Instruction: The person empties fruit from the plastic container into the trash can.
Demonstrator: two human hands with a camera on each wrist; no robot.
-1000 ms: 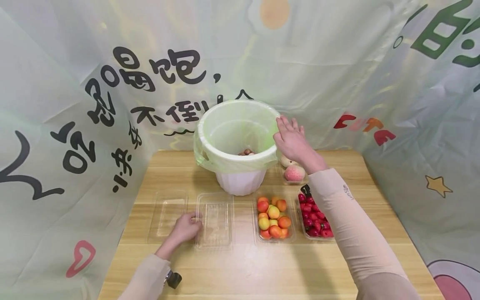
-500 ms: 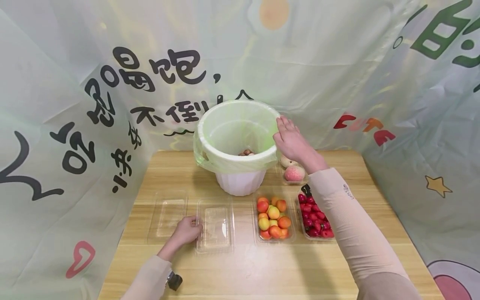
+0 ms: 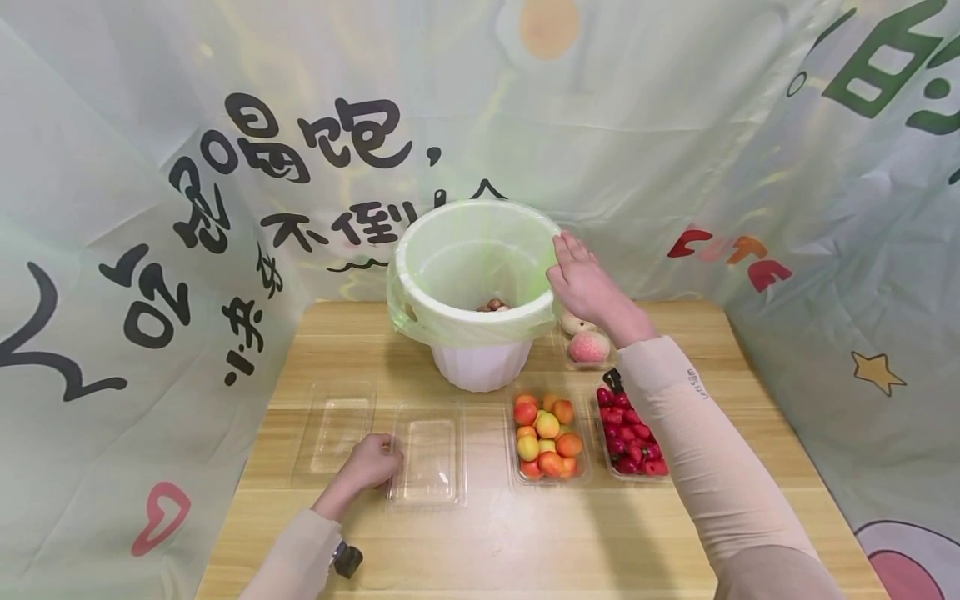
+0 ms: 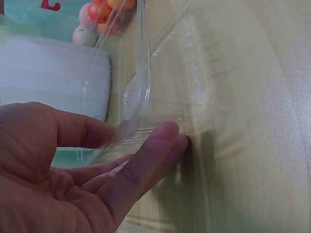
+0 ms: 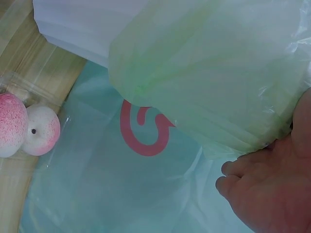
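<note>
A clear plastic fruit container point(image 3: 427, 454) is at the table's left middle, its rim pinched between the thumb and fingers of my left hand point(image 3: 372, 462). In the left wrist view the container's edge point(image 4: 143, 73) runs between thumb and fingertips, close above or on the wood. My right hand point(image 3: 588, 287) holds the right rim of a white bin point(image 3: 480, 367) lined with a thin green bag point(image 3: 420, 321). Seen from the right wrist, that hand point(image 5: 272, 189) lies against the bag; part of its grip is hidden. Brownish round things point(image 3: 493, 306) lie inside the bin.
Another clear container point(image 3: 333, 437) lies left of the held one. To the right stand a container of orange and yellow fruits point(image 3: 547, 437) and one of red fruits point(image 3: 630, 442). Peach-like fruits point(image 3: 588, 346) sit behind them. Printed cloth walls point(image 3: 615, 150) surround the table.
My left hand has kept hold of the clear container, which has shifted slightly toward me and come to look flatter. My right hand has stayed at the bin's rim, its fingers now closer together.
</note>
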